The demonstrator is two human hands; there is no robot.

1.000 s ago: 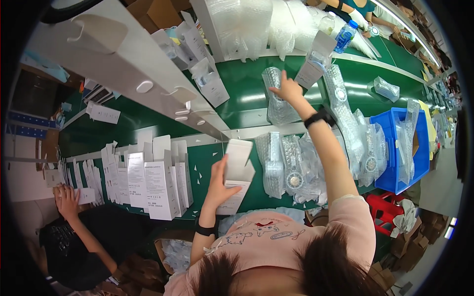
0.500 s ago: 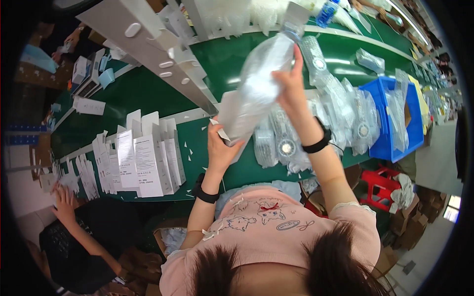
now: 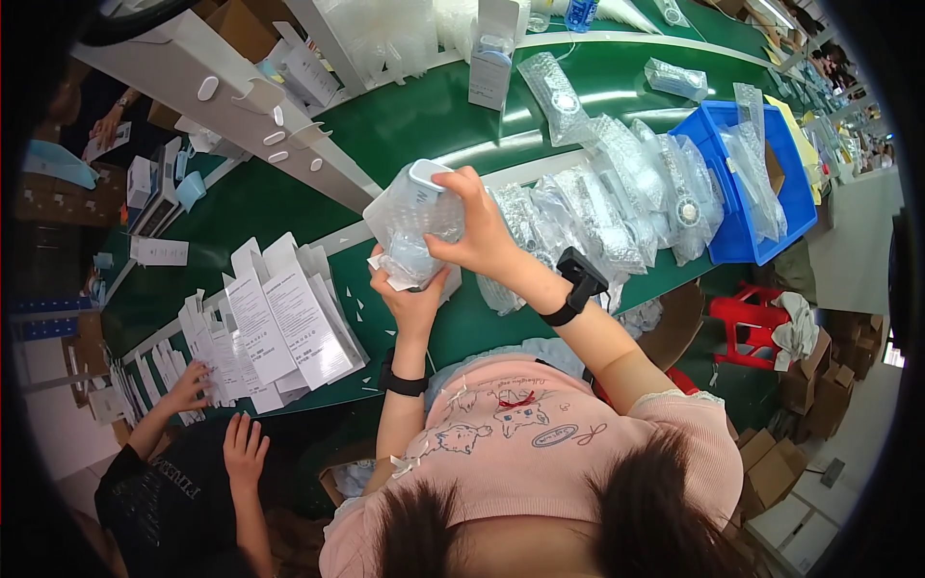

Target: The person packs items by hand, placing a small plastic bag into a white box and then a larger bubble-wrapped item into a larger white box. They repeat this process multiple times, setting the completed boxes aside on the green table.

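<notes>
Both my hands hold a bubble-wrapped white item (image 3: 424,207) above the near edge of the green bench. My right hand (image 3: 474,226) grips it from the right, fingers over its rounded white end and thumb on the wrap. Fingers of my left hand (image 3: 412,294) close round its lower end, where white edges show; I cannot tell whether these belong to a box. Just right of my hands lie several bubble-wrapped devices (image 3: 597,217) in a row. Left of them stand several flat white printed cartons (image 3: 294,318). Farther back, an open white box (image 3: 489,82) stands upright with something pale blue inside.
A blue bin (image 3: 776,226) with bagged items sits at the right. A metal post (image 3: 241,106) rises at the left. At the lower left, a co-worker's hands (image 3: 188,387) are at the cartons. A red stool (image 3: 742,328) is on the floor to the right.
The wrapped item has tipped from lengthwise to end-on and come lower. My right hand has moved down and left onto its end. The co-worker's hand has reached the cartons.
</notes>
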